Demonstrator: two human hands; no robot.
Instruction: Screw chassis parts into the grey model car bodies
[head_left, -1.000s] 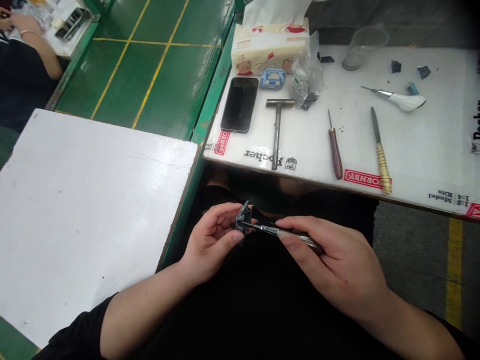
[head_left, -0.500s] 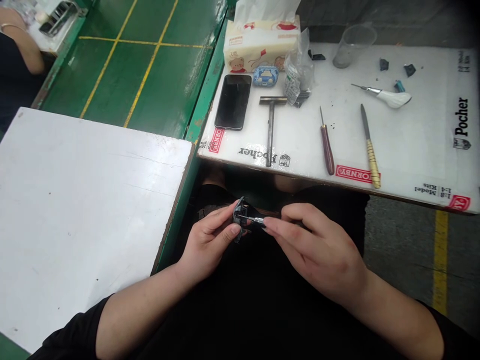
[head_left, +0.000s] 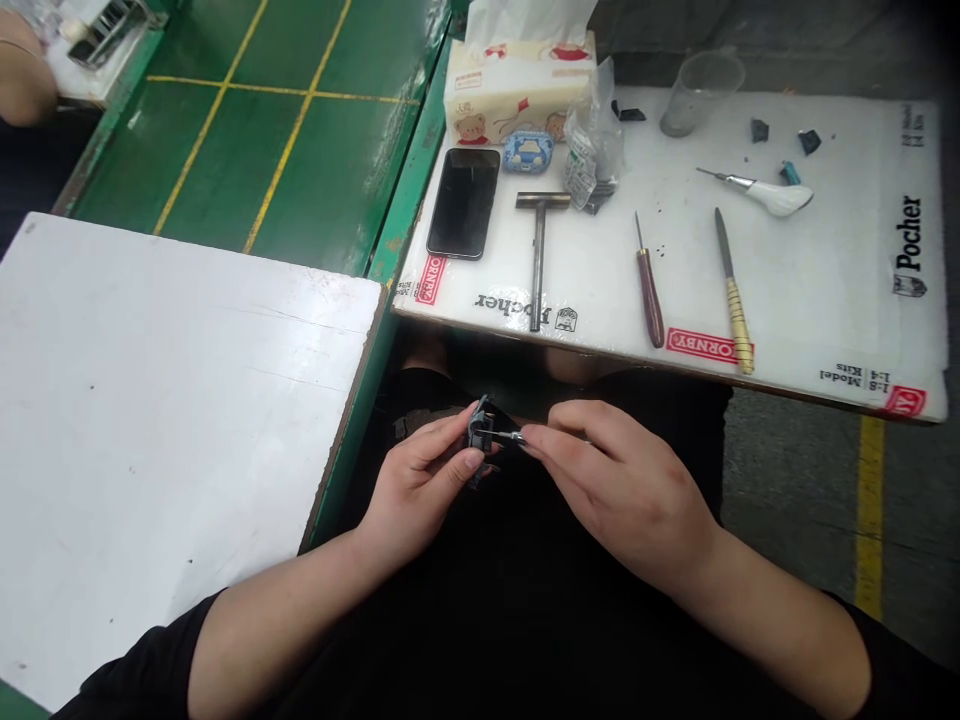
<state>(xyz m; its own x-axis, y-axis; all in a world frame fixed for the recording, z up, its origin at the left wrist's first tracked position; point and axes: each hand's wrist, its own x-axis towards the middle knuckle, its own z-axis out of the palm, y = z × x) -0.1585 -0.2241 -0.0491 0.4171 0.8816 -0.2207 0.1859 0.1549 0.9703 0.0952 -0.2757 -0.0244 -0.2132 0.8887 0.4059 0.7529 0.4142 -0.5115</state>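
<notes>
My left hand (head_left: 424, 490) grips a small dark grey part (head_left: 481, 432), possibly a model piece, between fingers and thumb over my dark lap. My right hand (head_left: 619, 490) pinches a thin steel pointed tool (head_left: 508, 436), whose handle is hidden in my fingers. Its tip reaches into the dark part, and my two hands nearly meet there. Neither hand touches the white work board (head_left: 825, 320) ahead, where a T-shaped metal tool (head_left: 538, 255), a dark-handled awl (head_left: 650, 295), a file with a banded yellow handle (head_left: 733, 300) and a white-handled scriber (head_left: 776, 198) lie.
A black smartphone (head_left: 463, 203), tissue box (head_left: 517, 85), blue tin (head_left: 527, 152), plastic bag (head_left: 592, 135), clear cup (head_left: 701, 95) and small dark pieces (head_left: 760, 130) sit on the board. A white panel (head_left: 172, 400) lies left. A co-worker's arm (head_left: 22, 85) shows top left.
My right hand has moved left toward the dark part, and more of the tool is now covered by my fingers. The view has drifted slightly, shifting the board left and up.
</notes>
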